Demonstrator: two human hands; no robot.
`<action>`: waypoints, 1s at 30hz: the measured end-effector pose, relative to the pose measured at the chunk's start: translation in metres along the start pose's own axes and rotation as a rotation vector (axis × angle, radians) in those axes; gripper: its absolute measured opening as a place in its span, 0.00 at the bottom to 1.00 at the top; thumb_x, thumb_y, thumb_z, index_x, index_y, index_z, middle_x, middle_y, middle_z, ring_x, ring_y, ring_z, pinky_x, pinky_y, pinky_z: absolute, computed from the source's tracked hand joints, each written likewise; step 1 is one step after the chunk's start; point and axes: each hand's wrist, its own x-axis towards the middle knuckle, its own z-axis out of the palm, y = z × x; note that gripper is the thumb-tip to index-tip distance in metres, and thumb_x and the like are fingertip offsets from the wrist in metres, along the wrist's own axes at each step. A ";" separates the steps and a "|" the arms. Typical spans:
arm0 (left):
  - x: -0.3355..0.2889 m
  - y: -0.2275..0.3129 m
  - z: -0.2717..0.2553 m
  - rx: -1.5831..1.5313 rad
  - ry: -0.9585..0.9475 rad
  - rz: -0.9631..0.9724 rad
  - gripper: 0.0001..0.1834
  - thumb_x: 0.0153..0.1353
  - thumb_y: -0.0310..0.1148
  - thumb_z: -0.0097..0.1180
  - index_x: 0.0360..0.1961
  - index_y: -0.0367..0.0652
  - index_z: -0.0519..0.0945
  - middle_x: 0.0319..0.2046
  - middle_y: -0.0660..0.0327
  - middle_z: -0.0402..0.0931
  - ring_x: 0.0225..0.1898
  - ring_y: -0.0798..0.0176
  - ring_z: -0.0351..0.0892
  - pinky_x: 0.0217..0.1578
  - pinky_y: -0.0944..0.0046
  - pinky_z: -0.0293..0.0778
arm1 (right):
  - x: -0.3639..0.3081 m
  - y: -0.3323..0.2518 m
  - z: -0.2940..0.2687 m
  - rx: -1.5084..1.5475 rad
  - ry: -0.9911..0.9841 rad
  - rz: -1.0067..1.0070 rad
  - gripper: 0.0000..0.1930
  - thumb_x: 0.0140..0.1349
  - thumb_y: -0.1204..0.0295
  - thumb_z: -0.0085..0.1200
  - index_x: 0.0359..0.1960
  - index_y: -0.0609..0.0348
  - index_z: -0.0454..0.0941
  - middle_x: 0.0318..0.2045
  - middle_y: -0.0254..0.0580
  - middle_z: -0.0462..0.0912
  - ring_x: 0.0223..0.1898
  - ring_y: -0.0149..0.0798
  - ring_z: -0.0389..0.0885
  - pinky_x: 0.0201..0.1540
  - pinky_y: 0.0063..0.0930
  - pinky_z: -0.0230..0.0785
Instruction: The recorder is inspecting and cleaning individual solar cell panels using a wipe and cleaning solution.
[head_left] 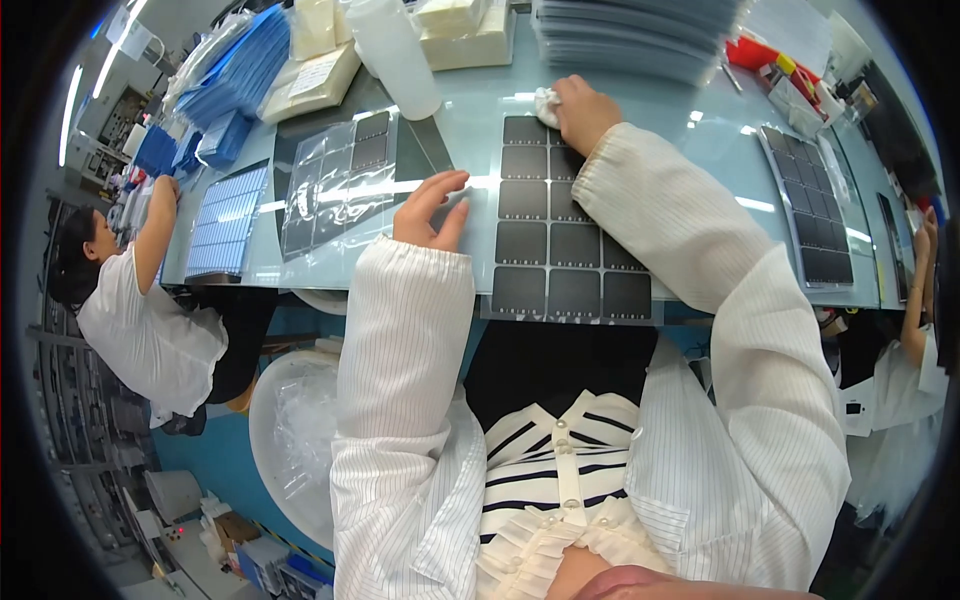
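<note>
A sheet of dark grey rectangular panels (522,242), set in rows on a clear backing, lies on the glass-topped table in front of me. At its far edge my right hand (588,115) closes on a crumpled white wipe (547,106), pressed against the top of the sheet. My right sleeve covers part of the right-hand column. Just left of the sheet, my left hand (432,212) hovers over or rests on the glass, fingers apart and holding nothing. Further left lies a clear plastic sheet (325,195) with a few dark panels (370,150) at its upper corner.
A white bottle (395,60) stands at the back beside wrapped cream packs (312,85) and blue bundles (235,65). Stacked clear sheets (635,40) fill the far middle. Another panel sheet (808,200) lies right. A co-worker (150,310) sits left, near a white bin (295,440).
</note>
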 end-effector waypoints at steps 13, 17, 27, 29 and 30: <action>-0.021 0.054 -0.022 0.190 0.253 0.273 0.05 0.53 0.23 0.55 0.31 0.35 0.79 0.27 0.57 0.78 0.26 0.62 0.77 0.29 0.67 0.71 | -0.061 0.011 -0.037 -0.090 -0.042 -0.047 0.13 0.49 0.76 0.53 0.38 0.58 0.70 0.30 0.48 0.77 0.31 0.51 0.80 0.33 0.40 0.72; -0.043 0.158 -0.048 0.391 -0.203 0.464 0.09 0.48 0.29 0.60 0.29 0.35 0.79 0.25 0.57 0.78 0.24 0.62 0.76 0.23 0.68 0.69 | -0.089 -0.055 -0.066 0.067 -0.415 0.036 0.20 0.46 0.77 0.55 0.43 0.58 0.65 0.33 0.55 0.76 0.29 0.54 0.78 0.31 0.43 0.72; -0.081 0.259 -0.065 0.633 -0.673 0.656 0.10 0.59 0.31 0.45 0.32 0.41 0.79 0.29 0.56 0.78 0.28 0.61 0.76 0.26 0.70 0.69 | -0.094 -0.029 -0.070 0.055 -0.352 0.048 0.15 0.48 0.77 0.54 0.40 0.58 0.71 0.30 0.48 0.80 0.35 0.49 0.80 0.35 0.34 0.73; -0.078 0.261 -0.053 0.626 -0.657 0.662 0.09 0.57 0.30 0.46 0.32 0.40 0.79 0.29 0.56 0.77 0.29 0.61 0.76 0.27 0.70 0.70 | -0.100 -0.003 -0.072 0.031 -0.353 0.058 0.15 0.49 0.76 0.54 0.40 0.58 0.71 0.31 0.47 0.80 0.35 0.48 0.80 0.35 0.34 0.73; -0.077 0.260 -0.049 0.634 -0.636 0.665 0.09 0.55 0.29 0.47 0.32 0.39 0.78 0.30 0.56 0.77 0.30 0.61 0.76 0.28 0.70 0.70 | -0.106 0.001 -0.074 0.013 -0.346 0.057 0.15 0.50 0.75 0.54 0.41 0.59 0.71 0.31 0.47 0.80 0.35 0.47 0.80 0.35 0.33 0.73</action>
